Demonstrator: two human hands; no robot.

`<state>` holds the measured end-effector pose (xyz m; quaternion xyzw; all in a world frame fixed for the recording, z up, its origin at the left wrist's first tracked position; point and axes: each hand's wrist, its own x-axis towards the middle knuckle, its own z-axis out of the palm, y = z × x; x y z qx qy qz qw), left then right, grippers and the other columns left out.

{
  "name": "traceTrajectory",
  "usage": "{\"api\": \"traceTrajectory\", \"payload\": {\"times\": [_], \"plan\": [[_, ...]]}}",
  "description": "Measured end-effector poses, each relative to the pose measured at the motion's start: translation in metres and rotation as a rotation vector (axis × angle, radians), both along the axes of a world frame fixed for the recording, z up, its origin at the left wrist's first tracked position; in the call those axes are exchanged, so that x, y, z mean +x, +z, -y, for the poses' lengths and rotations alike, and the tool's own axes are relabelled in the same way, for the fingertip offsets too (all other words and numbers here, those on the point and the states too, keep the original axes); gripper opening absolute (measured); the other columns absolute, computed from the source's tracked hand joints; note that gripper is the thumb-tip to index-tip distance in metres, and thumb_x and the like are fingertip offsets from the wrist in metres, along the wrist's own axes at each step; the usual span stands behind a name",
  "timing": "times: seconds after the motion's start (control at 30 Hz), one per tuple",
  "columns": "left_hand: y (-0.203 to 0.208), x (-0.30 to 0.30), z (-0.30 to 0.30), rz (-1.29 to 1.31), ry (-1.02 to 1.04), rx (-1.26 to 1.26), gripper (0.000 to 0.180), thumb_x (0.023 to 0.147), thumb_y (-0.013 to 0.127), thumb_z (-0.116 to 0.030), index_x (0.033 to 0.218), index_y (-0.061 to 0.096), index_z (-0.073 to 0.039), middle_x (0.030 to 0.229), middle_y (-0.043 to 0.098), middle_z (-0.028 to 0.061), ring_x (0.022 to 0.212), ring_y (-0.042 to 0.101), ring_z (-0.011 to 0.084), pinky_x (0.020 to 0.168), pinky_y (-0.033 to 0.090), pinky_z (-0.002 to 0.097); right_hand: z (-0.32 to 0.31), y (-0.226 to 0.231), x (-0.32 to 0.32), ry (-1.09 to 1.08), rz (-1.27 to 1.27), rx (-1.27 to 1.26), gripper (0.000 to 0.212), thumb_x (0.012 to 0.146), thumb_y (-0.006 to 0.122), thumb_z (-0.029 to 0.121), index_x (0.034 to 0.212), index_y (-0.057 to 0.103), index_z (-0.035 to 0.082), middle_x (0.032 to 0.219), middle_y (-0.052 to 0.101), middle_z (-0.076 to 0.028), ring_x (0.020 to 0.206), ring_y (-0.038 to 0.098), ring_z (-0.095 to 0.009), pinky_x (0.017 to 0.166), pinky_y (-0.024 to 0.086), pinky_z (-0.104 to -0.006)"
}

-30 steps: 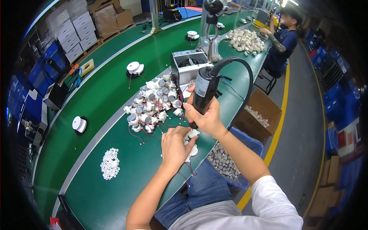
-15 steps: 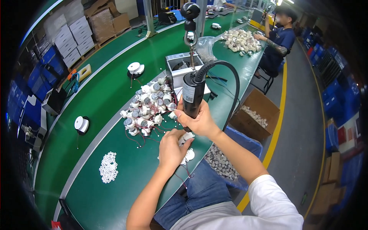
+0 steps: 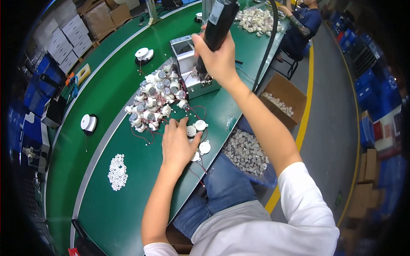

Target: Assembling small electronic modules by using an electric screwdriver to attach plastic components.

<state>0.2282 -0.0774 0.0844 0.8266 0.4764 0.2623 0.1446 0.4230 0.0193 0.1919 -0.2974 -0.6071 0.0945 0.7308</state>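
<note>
At metal box, R hand grips tilted blk driver.

1. The top edge crops the black power tool gripped in the right hand; its lower tip blurs before the metal box beyond the left hand.
2. The left hand's fingers and thumb partly hide a white round casing.
3. Beyond the right hand, a co-worker is cut off at the head by the upper edge.
4. White rings left of the left hand lie too small to count.
</note>
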Motion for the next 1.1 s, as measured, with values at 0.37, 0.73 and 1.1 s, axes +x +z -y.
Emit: {"api": "traceTrajectory", "payload": {"times": [0.37,0.73,1.1], "plan": [[-0.007,-0.005,-0.014,0.155,-0.063,-0.055,0.037,0.081,0.087,-0.019,0.11,0.074,0.001,0.089,0.072,0.0174,0.076,0.07,0.0322,0.073,0.055,0.0446,-0.012,-0.025,0.012,0.066,0.028,-0.198,0.031,0.094,0.076,0.01,0.114,0.053,0.004,0.086,0.064,-0.001,0.065,0.06,-0.008,0.058,0.049,-0.0263],[-0.025,-0.004,-0.026,0.348,-0.053,-0.178,0.036,0.08,0.088,-0.014,0.108,0.074,0.003,0.075,0.066,0.0136,0.061,0.062,0.0235,0.061,0.05,0.0373,0.054,-0.06,-0.051,0.385,-0.081,-0.377,0.043,0.096,0.071,0.001,0.133,0.05,0.001,0.083,0.061,0.0,0.063,0.06,-0.007,0.057,0.048,-0.0248],[-0.025,-0.004,-0.029,0.387,-0.051,-0.213,0.029,0.079,0.089,-0.012,0.096,0.072,0.004,0.07,0.061,0.0123,0.058,0.057,0.0231,0.06,0.048,0.0383,0.052,-0.071,-0.061,0.39,-0.039,-0.359,0.04,0.095,0.073,0.0,0.13,0.052,0.0,0.084,0.061,0.0,0.065,0.059,-0.007,0.058,0.048,-0.0252]]}}
